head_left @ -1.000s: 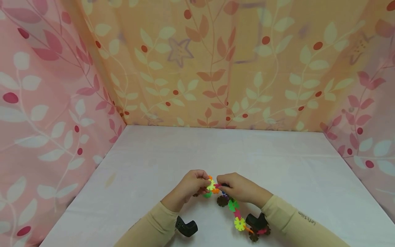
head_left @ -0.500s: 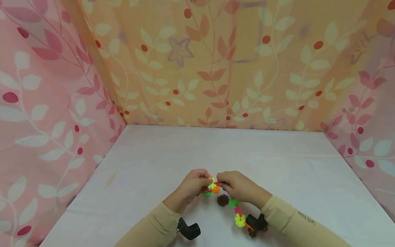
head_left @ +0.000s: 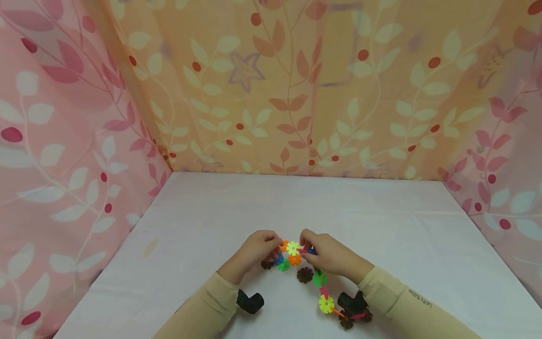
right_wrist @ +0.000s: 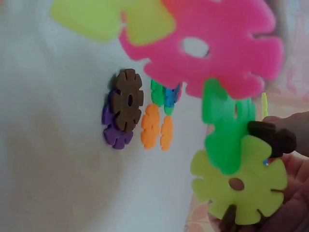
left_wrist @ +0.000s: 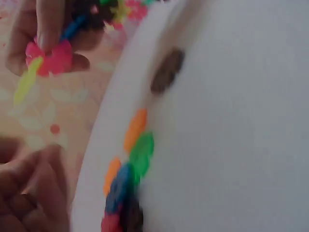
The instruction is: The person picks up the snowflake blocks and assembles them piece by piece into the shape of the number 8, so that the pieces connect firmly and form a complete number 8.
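Between thumb and fingers, my right hand (head_left: 328, 252) pinches a pink notched snowflake disc (left_wrist: 50, 58). A yellow disc (head_left: 293, 248) is slotted to its end. The chain continues past the right hand with blue, brown, green, pink and yellow discs, and it hangs close before the right wrist camera, where a large pink disc (right_wrist: 227, 43) and a yellow disc (right_wrist: 239, 181) show. My left hand (head_left: 259, 247) holds nothing visible, its fingers loosely bent near the loose discs. In the left wrist view the left hand (left_wrist: 34, 193) is blurred.
On the white table lie loose discs: an orange disc (head_left: 294, 259), a green disc (head_left: 283, 265), a blue disc (left_wrist: 118, 188), and a brown disc (right_wrist: 128, 99) overlapping a purple disc (right_wrist: 116, 137). Black wrist mounts (head_left: 251, 302) show by the sleeves. Floral cloth (head_left: 292, 94) walls the table.
My left hand has let go of the yellow disc at the chain's end and moved slightly left, toward the loose discs. The right hand keeps its hold on the chain.
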`<state>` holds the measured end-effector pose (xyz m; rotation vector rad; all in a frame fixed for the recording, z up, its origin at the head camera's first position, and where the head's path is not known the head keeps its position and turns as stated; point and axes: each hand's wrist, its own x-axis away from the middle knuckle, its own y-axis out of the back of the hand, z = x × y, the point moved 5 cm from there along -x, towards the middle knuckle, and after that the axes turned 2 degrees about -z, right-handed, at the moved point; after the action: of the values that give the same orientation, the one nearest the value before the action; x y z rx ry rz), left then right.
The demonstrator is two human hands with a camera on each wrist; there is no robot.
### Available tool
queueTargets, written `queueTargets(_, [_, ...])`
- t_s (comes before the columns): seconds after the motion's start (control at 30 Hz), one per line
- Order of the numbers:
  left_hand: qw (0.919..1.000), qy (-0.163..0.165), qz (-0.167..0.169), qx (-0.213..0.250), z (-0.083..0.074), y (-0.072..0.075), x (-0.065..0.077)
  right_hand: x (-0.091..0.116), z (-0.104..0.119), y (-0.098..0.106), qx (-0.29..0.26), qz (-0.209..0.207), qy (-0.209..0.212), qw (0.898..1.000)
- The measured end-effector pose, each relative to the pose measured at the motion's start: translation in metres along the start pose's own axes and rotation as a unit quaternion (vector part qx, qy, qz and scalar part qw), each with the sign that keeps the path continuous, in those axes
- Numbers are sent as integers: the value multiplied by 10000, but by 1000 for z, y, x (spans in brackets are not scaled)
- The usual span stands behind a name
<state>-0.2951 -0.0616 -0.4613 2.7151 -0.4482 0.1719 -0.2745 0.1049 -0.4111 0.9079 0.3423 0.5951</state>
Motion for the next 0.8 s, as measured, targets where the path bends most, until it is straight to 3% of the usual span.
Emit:
queueTargets(0.07, [9929,-171,79,-1177,3,0,-1,0,-2,0,-52,41,-162,9998])
queueTargets(0.13, [9753,-400,157,-2165,5,-3,-1,0,-2,1,41,85,-219,9997])
queueTargets(0.27, [9501,-674,167,-3040,7,-11,-1,0,-2,2,355,115,-95,9993])
queueTargets(0.4, [9326,-963,105,-3476,3,-17,-1,0,-1,4,456,124,55,9989])
queueTargets(0.63, [9160,-1313,221,-3785,-5,-23,2,0,-4,4,337,359,-80,9988])
queueTargets(0.73, [9129,-1281,194,-3871,-7,-24,4,0,-4,5,302,364,-106,9988])
queueTargets(0.8, [9159,-1234,205,-3815,-8,-24,5,0,-5,5,261,369,-127,9989])
